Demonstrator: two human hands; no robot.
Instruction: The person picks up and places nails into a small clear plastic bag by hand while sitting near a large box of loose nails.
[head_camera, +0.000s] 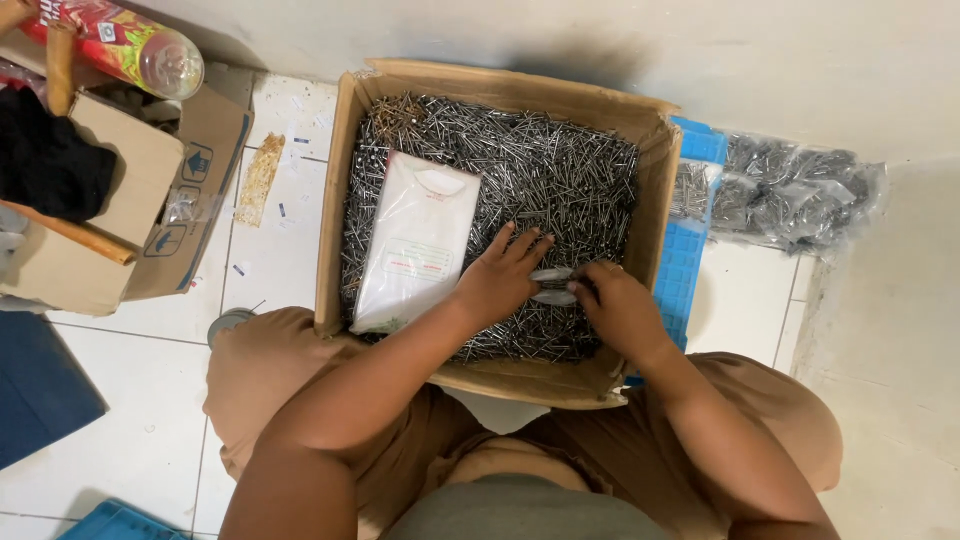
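A cardboard box full of grey metal nails stands on the floor in front of me. My left hand rests on the nails with fingers spread, touching a small clear plastic bag. My right hand pinches the other side of that bag, fingers curled. A stack of flat white plastic bags lies on the nails just left of my left hand.
A blue plastic crate sits right of the box, with several packed bags of nails behind it. An open carton with black cloth and a wooden stick stands left. A bottle lies at the top left.
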